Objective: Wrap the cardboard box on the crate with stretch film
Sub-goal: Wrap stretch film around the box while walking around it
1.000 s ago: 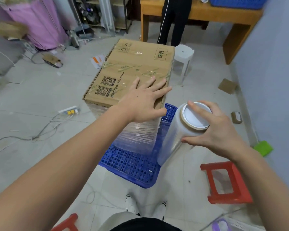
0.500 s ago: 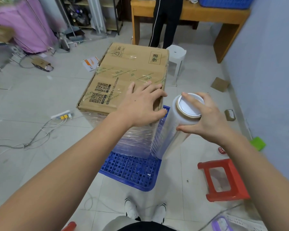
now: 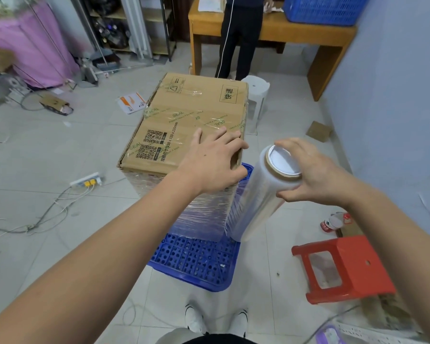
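Observation:
A brown cardboard box (image 3: 189,115) with tape and QR labels stands on an upturned blue crate (image 3: 196,264). Clear stretch film (image 3: 204,209) covers the box's near side. My left hand (image 3: 214,162) lies flat on the box's near right top corner, fingers spread. My right hand (image 3: 308,172) grips the top end of a stretch film roll (image 3: 261,197), which stands tilted against the box's near right edge. A short sheet of film runs from the roll to the box.
A red stool (image 3: 345,266) stands to the right, a white stool (image 3: 256,95) behind the box. A person (image 3: 241,38) stands at a wooden table (image 3: 296,31) at the back. A power strip (image 3: 86,181) and cables lie left. A wall is close on the right.
My right hand has brought the film roll in closer to the box's near right corner. My left hand has stayed flat on the box top.

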Demonstrator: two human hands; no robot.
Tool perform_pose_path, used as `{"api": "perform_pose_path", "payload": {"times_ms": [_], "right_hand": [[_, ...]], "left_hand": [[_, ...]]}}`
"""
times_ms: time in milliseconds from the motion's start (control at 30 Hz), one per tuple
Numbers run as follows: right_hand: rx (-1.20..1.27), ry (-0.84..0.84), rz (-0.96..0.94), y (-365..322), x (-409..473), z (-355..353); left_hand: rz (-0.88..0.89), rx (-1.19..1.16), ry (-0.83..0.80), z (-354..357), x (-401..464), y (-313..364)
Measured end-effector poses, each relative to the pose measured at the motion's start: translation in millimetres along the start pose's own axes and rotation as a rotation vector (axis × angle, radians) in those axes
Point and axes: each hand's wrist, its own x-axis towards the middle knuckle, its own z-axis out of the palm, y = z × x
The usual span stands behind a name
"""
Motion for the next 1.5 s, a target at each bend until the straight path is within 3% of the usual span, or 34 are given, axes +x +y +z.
{"api": "perform_pose_path", "payload": {"times_ms": [333, 600, 867, 1067, 1500], "right_hand": [[0.002, 0.034, -0.044, -2.6, 8.3, 1.4], [0.109, 0.077, -0.041, -0.7, 10.3, 10.7], [0.198, -0.084, -0.191, 13.5, 24.3, 4.1], [0.282, -0.186, -0.433, 37.4, 49.4, 0.0], [0.385, -0.315, -0.609, 63.1, 82.9, 3.0]], "left_hand": [[0.048, 0.053, -0.102, -12.3, -3.3, -4.4], [0.065, -0.055, -0.037, -3.3, -5.7, -5.8], [0.049, -0.02, 0.013, -0.3, -6.8, -5.1], [-0.059, -0.008, 0.022, -1.6, -0.5, -2.0], [-0.519, -0.168, 0.215, 19.3, 7.5, 64.4]]}}
